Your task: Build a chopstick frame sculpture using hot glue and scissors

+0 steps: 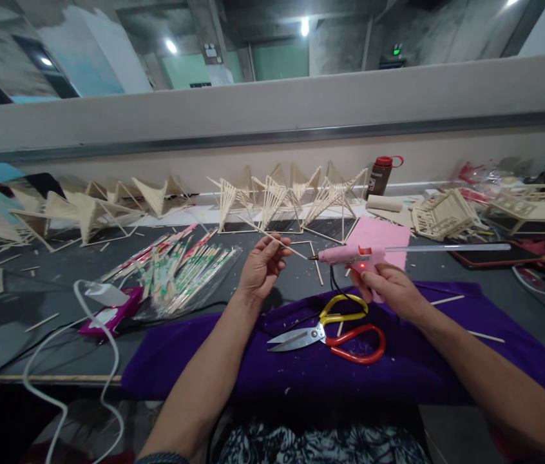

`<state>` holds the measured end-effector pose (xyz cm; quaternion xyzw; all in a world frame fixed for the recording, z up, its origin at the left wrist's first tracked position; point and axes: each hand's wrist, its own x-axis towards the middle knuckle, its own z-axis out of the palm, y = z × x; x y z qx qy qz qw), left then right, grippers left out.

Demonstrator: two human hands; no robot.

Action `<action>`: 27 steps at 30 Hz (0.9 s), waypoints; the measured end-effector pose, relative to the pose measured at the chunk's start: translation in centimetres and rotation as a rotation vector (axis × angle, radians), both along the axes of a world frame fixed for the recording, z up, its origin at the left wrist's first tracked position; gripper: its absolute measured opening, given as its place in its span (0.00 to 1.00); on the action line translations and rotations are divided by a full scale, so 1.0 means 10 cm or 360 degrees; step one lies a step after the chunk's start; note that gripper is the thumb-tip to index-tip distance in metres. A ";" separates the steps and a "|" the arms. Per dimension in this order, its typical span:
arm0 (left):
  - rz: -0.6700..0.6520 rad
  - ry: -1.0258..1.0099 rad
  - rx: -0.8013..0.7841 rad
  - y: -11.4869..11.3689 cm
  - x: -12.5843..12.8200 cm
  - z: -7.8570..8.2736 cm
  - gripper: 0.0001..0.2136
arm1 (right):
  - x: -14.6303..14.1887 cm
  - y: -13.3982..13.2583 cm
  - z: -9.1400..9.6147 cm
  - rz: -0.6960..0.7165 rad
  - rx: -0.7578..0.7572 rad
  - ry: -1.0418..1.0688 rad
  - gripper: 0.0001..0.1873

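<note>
A thin wooden stick (296, 251) is pinched between the thumb and fingers of my left hand (267, 261), slanting down to the right. My right hand (386, 283) grips a pink hot glue gun (357, 256) with a red light lit on its side. From the back of the gun a long clear glue stick (446, 247) juts out to the right. The gun's nozzle is at the lower end of the wooden stick; whether they touch I cannot tell. Below both hands, scissors (318, 334) with one yellow and one red handle lie open on a purple cloth (195, 354).
Stick-built models (272, 200) stand along the wall, with more models (74, 209) at left. Packaged chopsticks (180, 270) lie left of my hands, near a magenta power strip (113, 316) with a white cable. A red-lidded bottle (379, 175) and pink paper (393, 232) are farther back.
</note>
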<state>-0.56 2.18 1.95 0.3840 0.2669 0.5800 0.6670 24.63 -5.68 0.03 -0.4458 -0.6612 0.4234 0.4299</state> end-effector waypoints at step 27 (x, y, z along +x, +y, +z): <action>0.0212 0.0527 0.0428 -0.10 0.00 0.10 0.10 | 0.71 0.16 0.16 -0.0810 -0.0072 0.0586 0.16</action>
